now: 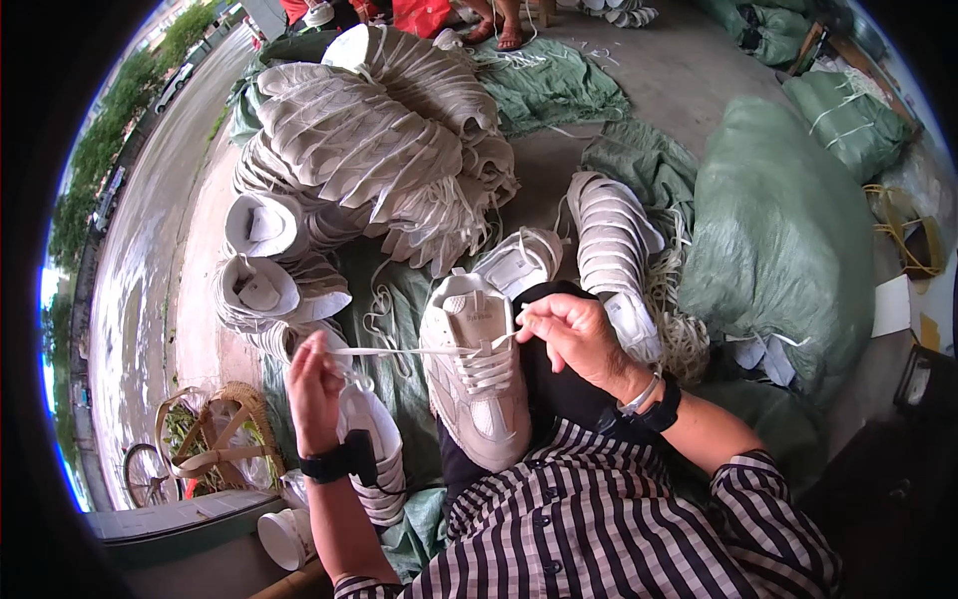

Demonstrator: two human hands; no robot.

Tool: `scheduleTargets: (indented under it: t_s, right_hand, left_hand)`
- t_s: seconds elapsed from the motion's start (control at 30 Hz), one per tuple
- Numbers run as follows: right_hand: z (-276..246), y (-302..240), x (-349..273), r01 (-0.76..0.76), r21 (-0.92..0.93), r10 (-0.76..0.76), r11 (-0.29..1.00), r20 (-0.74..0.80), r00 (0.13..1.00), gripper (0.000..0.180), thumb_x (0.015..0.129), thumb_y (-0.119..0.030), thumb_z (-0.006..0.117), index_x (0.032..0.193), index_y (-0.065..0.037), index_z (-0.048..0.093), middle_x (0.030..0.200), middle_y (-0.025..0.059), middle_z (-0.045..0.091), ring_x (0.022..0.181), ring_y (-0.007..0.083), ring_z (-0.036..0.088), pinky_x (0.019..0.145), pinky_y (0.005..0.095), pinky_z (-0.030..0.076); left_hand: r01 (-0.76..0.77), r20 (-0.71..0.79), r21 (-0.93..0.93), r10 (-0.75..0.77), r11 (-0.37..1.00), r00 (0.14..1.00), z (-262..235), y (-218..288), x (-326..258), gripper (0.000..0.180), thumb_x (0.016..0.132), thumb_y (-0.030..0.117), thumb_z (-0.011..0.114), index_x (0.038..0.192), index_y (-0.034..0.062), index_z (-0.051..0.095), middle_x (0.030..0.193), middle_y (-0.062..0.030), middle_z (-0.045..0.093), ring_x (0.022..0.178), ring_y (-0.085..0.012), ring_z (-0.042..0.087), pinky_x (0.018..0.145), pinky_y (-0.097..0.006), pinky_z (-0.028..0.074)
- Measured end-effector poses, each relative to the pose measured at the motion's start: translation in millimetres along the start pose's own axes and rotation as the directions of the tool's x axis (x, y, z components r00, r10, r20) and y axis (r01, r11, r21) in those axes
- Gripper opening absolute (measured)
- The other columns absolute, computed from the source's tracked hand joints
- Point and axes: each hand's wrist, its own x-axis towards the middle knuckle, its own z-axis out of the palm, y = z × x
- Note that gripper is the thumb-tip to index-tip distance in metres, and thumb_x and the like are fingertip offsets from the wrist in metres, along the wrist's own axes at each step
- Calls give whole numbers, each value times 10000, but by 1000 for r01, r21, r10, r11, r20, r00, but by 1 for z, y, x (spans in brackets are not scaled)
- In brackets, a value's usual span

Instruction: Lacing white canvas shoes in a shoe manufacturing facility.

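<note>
A pale beige and white shoe upper [477, 411] lies across my lap, its toe toward me and its tongue [473, 317] pointing away. White lacing crosses the lower part of its throat. My left hand [315, 379] is closed on one end of a white shoelace [399, 351], which runs taut sideways to the shoe. At the shoe's right side, my right hand [567, 334] pinches the lace's other end near the upper eyelets. Both wrists wear black bands, and a light bracelet [639, 394] sits on the right one.
Nested stacks of similar uppers [359, 140] pile up ahead, with another stack [609, 235] ahead right and one [371, 429] by my left forearm. A full green sack [778, 250] stands at right. A wicker basket [244, 409] and white bucket [284, 539] are at left. Another person's feet [507, 30] show at the top.
</note>
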Motion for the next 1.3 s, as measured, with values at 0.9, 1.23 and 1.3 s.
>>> scheduleTargets:
  t_s: [0.9, 1.23, 1.3]
  right_hand:
    - [5, 10, 12, 367, -630, -410, 684, 83, 908, 60, 812, -92, 600, 843, -41, 590, 762, 149, 608, 715, 344, 611, 616, 407, 488]
    - [1, 31, -14, 531, -635, -337, 561, 411, 847, 19, 807, -64, 560, 797, -50, 554, 736, 99, 560, 663, 295, 611, 548, 374, 498]
    - [-1, 30, -14, 544, -613, -340, 573, 426, 838, 16, 810, -64, 555, 802, -51, 559, 734, 97, 565, 662, 290, 612, 555, 372, 500]
  left_hand:
    - [-697, 741, 653, 62, -295, 668, 129, -36, -32, 170, 777, 237, 652, 761, 95, 562, 751, -50, 549, 751, -246, 582, 626, -380, 476]
    - [-806, 885, 434, 25, -404, 464, 96, -20, -27, 97, 761, 127, 657, 786, 110, 565, 713, -39, 488, 715, -224, 513, 656, -354, 401]
    - [-778, 867, 466, 42, -421, 496, 89, -15, -29, 99, 757, 132, 657, 790, 110, 566, 719, -43, 489, 718, -230, 509, 658, -356, 396]
